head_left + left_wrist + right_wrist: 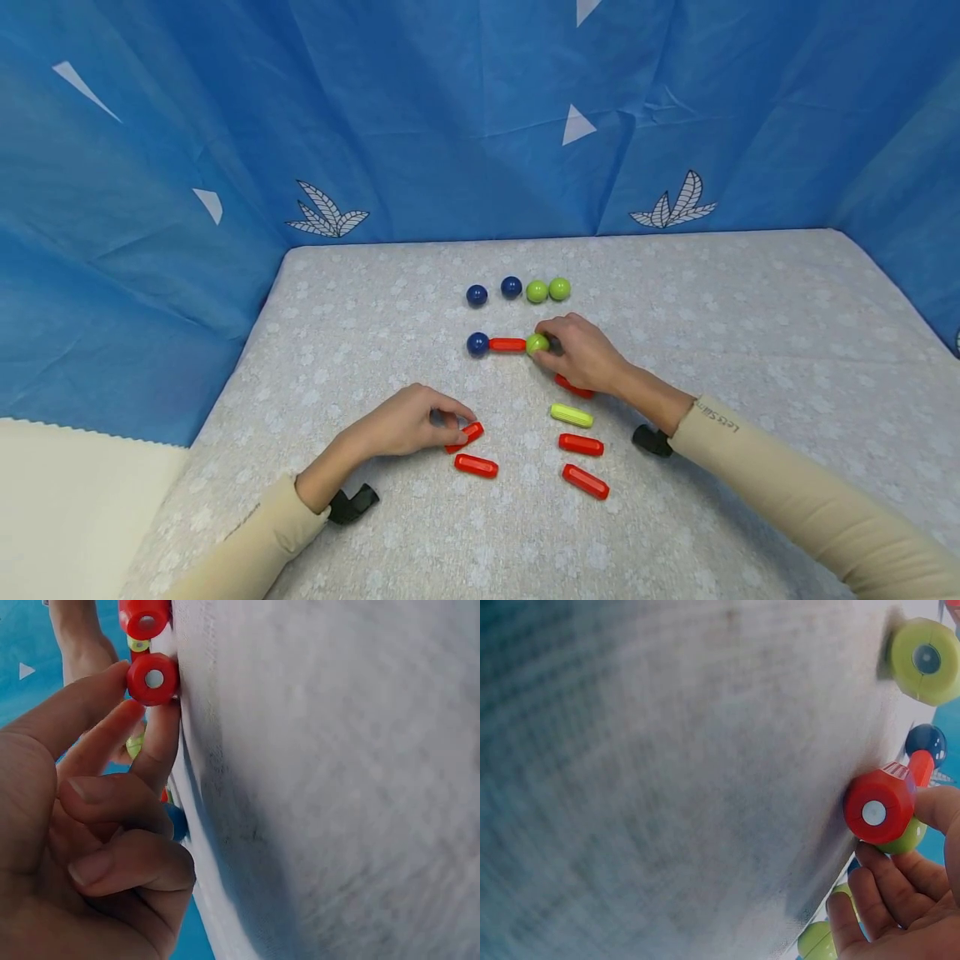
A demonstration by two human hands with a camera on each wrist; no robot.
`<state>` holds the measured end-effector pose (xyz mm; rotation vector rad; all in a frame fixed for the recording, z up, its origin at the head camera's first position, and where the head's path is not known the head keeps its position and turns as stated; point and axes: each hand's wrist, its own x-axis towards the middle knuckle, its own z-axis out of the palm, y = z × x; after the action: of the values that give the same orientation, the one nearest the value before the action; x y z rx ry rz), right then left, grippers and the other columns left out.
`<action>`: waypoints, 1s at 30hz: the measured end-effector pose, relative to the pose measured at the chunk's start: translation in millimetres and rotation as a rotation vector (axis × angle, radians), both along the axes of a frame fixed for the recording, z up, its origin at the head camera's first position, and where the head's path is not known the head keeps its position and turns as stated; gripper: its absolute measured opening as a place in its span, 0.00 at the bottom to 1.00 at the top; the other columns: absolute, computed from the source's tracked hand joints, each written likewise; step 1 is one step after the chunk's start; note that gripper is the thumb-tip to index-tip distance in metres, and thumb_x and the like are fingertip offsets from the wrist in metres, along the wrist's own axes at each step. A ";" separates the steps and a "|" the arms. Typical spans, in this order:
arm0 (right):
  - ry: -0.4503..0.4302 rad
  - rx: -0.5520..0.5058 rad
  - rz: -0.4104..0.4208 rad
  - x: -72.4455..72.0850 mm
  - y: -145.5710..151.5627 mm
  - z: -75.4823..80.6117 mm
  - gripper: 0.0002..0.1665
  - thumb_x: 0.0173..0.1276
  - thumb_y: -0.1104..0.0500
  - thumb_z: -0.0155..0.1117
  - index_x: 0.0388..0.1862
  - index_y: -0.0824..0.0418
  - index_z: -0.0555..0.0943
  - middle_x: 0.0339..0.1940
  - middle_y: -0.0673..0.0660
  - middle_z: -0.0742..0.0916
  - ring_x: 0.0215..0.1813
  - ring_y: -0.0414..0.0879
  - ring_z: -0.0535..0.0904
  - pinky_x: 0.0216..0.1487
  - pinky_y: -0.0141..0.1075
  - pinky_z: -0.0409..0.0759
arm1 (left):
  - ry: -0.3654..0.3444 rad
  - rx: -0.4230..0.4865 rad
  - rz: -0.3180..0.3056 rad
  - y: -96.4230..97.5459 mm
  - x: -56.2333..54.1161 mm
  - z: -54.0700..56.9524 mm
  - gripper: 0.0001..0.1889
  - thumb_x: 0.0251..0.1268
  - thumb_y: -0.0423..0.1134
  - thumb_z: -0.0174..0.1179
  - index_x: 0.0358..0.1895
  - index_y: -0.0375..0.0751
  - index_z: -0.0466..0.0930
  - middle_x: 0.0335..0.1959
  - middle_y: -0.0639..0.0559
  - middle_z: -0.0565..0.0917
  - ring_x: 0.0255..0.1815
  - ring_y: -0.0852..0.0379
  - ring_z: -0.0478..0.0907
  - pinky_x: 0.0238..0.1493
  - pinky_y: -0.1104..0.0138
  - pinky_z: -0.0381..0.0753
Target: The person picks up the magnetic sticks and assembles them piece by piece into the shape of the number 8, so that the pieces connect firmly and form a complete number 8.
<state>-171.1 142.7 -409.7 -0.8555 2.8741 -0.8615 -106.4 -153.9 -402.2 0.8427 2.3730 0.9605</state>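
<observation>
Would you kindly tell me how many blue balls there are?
3: one blue ball in the far row, a second right of it, the third against a red stick.

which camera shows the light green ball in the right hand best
Head view: the light green ball shows largely uncovered in the right hand, beside a faceted red rod. The right wrist view shows only part, behind another red rod; the left wrist view, a small green patch, probably it.
</observation>
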 end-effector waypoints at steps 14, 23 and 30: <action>0.010 0.000 0.001 -1.0 1.4 0.6 0.13 0.67 0.58 0.69 0.46 0.63 0.83 0.38 0.53 0.85 0.42 0.50 0.75 0.44 0.43 0.73 | -0.012 0.052 0.047 -0.1 -4.4 -2.1 0.11 0.66 0.38 0.65 0.49 0.50 0.89 0.37 0.64 0.86 0.24 0.64 0.69 0.26 0.70 0.69; 0.006 0.005 -0.007 -1.1 0.2 -0.3 0.13 0.67 0.58 0.69 0.47 0.64 0.83 0.38 0.53 0.85 0.41 0.50 0.74 0.43 0.43 0.73 | -0.012 0.140 0.305 -0.1 -21.3 -4.6 0.11 0.66 0.39 0.65 0.49 0.48 0.89 0.36 0.58 0.87 0.32 0.58 0.77 0.28 0.66 0.74; 0.005 0.008 -0.003 -0.7 0.1 -1.2 0.15 0.67 0.58 0.69 0.48 0.64 0.83 0.39 0.53 0.85 0.42 0.50 0.75 0.44 0.44 0.74 | 0.011 0.160 0.459 6.1 -34.7 -6.3 0.11 0.66 0.40 0.65 0.49 0.46 0.89 0.44 0.53 0.87 0.36 0.55 0.76 0.31 0.64 0.72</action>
<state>-171.8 142.8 -410.9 -0.8541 2.8813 -0.8485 -141.1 -147.8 -408.5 0.3543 2.5804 1.3360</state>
